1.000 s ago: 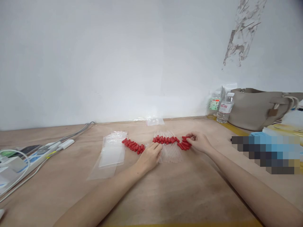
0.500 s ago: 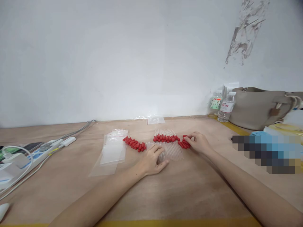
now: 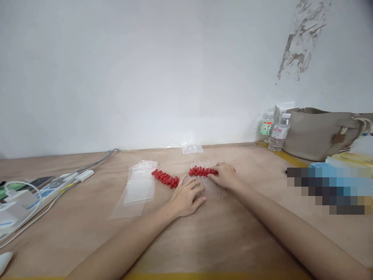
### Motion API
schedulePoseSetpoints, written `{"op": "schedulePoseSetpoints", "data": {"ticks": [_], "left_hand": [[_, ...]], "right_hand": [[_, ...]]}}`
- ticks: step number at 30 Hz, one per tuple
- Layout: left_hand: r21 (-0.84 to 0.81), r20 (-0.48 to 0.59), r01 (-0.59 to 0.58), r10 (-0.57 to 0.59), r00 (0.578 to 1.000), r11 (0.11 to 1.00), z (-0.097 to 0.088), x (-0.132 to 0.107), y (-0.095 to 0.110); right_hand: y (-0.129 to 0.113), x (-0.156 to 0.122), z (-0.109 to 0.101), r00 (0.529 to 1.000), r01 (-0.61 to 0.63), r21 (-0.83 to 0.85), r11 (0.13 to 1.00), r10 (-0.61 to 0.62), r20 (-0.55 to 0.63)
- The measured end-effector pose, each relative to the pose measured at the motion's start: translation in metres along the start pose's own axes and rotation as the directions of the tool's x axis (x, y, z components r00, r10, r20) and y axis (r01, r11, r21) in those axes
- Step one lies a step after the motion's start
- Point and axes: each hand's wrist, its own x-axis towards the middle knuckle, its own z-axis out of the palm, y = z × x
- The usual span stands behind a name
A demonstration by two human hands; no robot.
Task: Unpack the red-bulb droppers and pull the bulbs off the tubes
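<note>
My left hand (image 3: 189, 196) lies with fingers spread over clear thin tubes (image 3: 214, 188); its fingers cover part of them. My right hand (image 3: 225, 175) is closed at the right end of a row of red rubber bulbs (image 3: 201, 171), thumb and forefinger around a bulb there. Beyond this row, more clear tubes (image 3: 198, 163) fan out toward the wall. A second slanting row of red rubber bulbs (image 3: 164, 178) lies left of my left hand. Most of the red bulbs at the far right are hidden behind my right hand.
Clear zip bags (image 3: 138, 186) are stacked to the left, and another bag (image 3: 192, 149) lies by the wall. A power strip (image 3: 43, 196) with cables stands at far left. Water bottles (image 3: 279, 132) and a grey handbag (image 3: 317, 134) stand at the back right.
My right hand has moved left from the red bulbs at the right to the end of the middle row, now covering it. My left hand has stayed nearly in place, fingers slightly more spread.
</note>
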Motion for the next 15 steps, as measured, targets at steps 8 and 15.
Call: {"op": "schedulePoseSetpoints", "data": {"ticks": [8,15], "left_hand": [[-0.030,-0.153,-0.007,0.002,0.988,1.000,-0.005,-0.019,-0.001],[-0.080,-0.204,0.027,-0.043,0.978,0.996,-0.008,-0.030,-0.005]], "right_hand": [[-0.008,0.003,0.007,0.999,-0.023,-0.089,0.996,0.021,-0.024],[-0.014,0.000,0.008,0.994,-0.050,-0.133,0.990,0.037,-0.098]]}}
